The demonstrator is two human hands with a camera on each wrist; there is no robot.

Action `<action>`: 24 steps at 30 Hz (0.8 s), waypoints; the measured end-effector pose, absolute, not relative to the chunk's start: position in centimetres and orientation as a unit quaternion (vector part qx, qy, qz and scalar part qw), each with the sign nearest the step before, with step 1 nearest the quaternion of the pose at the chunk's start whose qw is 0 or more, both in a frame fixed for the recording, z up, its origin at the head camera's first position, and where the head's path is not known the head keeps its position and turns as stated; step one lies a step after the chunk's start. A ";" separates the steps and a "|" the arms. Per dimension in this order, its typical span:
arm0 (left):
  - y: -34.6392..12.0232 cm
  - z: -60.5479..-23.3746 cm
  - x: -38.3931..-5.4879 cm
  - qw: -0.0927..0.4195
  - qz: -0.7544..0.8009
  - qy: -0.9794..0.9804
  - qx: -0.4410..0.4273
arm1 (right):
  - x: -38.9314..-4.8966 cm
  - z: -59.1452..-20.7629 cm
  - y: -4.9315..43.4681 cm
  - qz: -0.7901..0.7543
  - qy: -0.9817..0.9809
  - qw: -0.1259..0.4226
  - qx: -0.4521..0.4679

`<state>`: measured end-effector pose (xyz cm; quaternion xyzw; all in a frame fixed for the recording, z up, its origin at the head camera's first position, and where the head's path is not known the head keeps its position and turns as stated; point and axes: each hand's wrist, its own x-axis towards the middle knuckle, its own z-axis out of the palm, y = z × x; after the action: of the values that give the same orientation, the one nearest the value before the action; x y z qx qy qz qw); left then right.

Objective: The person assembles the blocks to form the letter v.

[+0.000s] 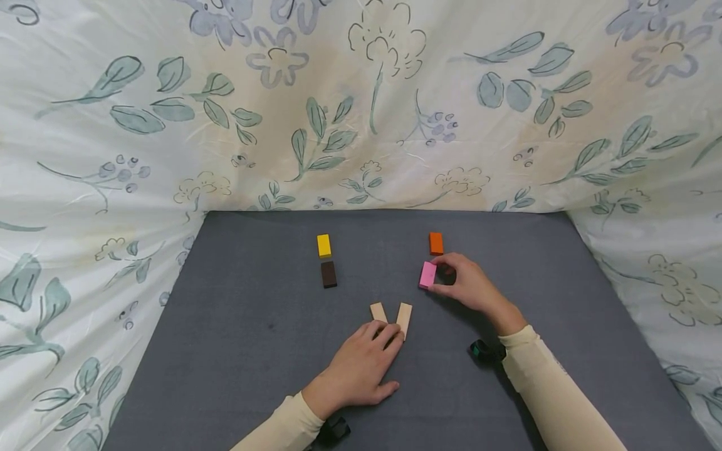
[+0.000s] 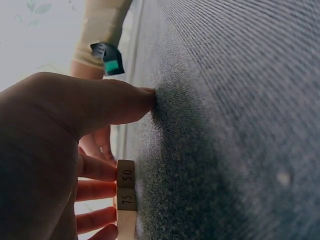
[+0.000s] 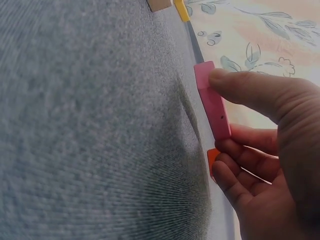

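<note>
My right hand (image 1: 474, 288) pinches a pink block (image 1: 427, 274) between thumb and fingers. In the right wrist view the block is tilted, thumb on one end and fingertips at the other, a small dark dot on its side. My left hand (image 1: 361, 363) rests its fingertips on two pale wooden blocks (image 1: 403, 316) that splay apart in a V, their near parts partly covered. The left wrist view shows wooden block ends (image 2: 126, 175) marked 50 and 75 against the fingertips, with the thumb stretched out apart from them. An orange block (image 1: 436, 243) lies just beyond the pink one.
Farther left, a yellow block (image 1: 324, 245) lies behind a dark brown block (image 1: 329, 274). A dark grey cloth (image 1: 254, 351) covers the table, and a floral curtain (image 1: 338, 113) hangs around its back and sides. Dark wrist devices (image 1: 486, 352) sit under both forearms.
</note>
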<state>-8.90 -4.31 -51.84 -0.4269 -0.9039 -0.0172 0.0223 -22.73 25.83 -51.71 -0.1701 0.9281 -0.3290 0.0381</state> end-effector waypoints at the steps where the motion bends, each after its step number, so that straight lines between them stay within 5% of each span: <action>1: -4.3 -51.9 -8.9 0.022 -0.018 -0.904 -0.426 | -22.7 -51.7 25.8 -0.329 0.928 0.036 -0.171; 24: -4.3 -51.8 -8.8 0.027 -0.023 -0.905 -0.425 | -21.9 -51.3 25.0 -0.336 0.924 0.031 -0.181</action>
<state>-8.78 -4.35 -51.78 -0.4248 -0.9046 -0.0232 0.0271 -21.89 25.00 -51.30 -0.1808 0.9238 -0.3359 0.0313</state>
